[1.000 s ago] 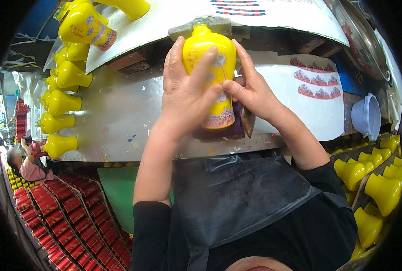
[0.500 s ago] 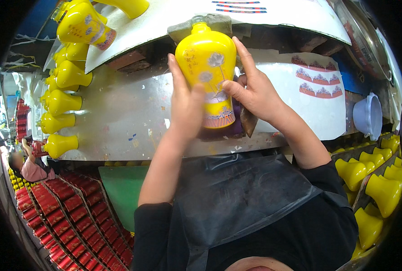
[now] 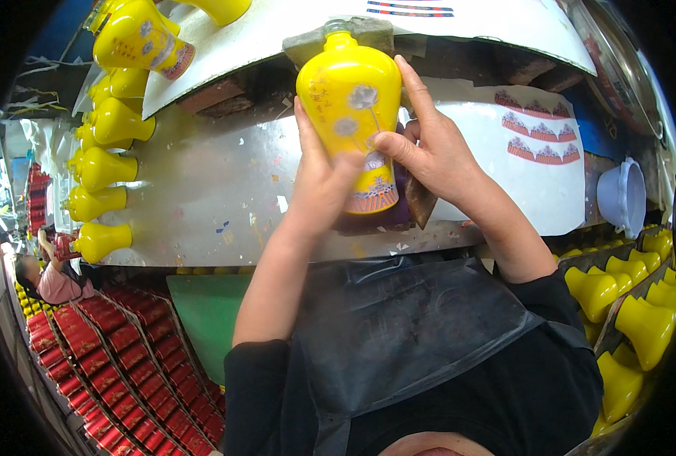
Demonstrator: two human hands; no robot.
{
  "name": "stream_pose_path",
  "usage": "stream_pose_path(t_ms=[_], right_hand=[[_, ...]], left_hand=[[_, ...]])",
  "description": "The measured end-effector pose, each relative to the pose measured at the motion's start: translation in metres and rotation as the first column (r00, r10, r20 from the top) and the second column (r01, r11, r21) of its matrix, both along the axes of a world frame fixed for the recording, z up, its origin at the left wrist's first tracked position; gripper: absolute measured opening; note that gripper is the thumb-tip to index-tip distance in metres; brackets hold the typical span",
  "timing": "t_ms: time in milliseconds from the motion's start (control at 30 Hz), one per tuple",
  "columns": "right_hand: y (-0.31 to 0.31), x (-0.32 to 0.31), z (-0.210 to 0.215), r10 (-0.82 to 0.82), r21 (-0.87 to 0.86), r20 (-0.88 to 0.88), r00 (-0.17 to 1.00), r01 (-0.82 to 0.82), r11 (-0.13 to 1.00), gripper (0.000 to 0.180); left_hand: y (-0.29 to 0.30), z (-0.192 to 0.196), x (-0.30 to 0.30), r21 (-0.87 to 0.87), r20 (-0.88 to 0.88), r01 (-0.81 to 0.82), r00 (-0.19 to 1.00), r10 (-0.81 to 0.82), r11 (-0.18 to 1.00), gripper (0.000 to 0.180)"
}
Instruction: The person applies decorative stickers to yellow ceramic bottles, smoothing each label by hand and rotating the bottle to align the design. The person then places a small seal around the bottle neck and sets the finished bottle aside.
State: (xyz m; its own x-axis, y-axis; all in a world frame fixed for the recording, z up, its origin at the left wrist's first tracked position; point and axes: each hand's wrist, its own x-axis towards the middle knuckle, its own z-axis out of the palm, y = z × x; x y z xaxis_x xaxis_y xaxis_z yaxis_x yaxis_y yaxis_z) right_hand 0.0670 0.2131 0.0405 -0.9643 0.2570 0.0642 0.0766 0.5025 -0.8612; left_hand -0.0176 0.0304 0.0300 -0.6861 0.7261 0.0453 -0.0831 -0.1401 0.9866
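A glossy yellow bottle [image 3: 338,95] lies with its neck away from me, between my two hands. Its front carries pale flowers, small dark characters and a patterned band [image 3: 374,196] near the base. My left hand [image 3: 321,171] is wrapped round the lower left side; its thumb lies across the front and is blurred. My right hand [image 3: 433,140] grips the right side, index finger along the edge and thumb pressed on the flower stem. The neck end rests by a grey block [image 3: 377,33]. A dark pad beneath the bottle is mostly hidden.
Yellow bottles [image 3: 99,169] line the metal table's [image 3: 201,197] left end. At right lies a white sheet with patterned strips [image 3: 541,129], beside a pale basin [image 3: 619,196]. Racks of yellow bottles [image 3: 649,323] and red pieces [image 3: 137,365] flank me; another person [image 3: 53,283] is far left.
My left hand has shifted slightly right along the bottle, its thumb now further across the front. My right hand keeps its grip. The bottle stays in nearly the same place.
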Motion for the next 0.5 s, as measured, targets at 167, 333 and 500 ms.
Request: stream_pose_path(t_ms=[167, 333, 500], right_hand=[[0.0014, 0.0007, -0.0028, -0.001, -0.003, 0.014, 1.0, 0.001, 1.0, 0.096], [-0.0013, 0.0001, -0.0044, -0.016, 0.052, -0.05, 0.999, 0.019, 0.998, 0.097], [-0.0009, 0.0001, -0.0041, -0.02, 0.042, -0.036, 0.999, 0.021, 0.999, 0.097]], left_hand=[[0.0001, -0.0004, -0.0017, 0.005, 0.018, 0.013, 1.0, -0.013, 1.0, 0.105], [0.0013, -0.0007, -0.0038, 0.013, 0.028, 0.012, 1.0, -0.013, 1.0, 0.106], [0.0011, -0.0004, -0.0047, 0.037, 0.038, 0.04, 0.998, -0.042, 0.999, 0.105]])
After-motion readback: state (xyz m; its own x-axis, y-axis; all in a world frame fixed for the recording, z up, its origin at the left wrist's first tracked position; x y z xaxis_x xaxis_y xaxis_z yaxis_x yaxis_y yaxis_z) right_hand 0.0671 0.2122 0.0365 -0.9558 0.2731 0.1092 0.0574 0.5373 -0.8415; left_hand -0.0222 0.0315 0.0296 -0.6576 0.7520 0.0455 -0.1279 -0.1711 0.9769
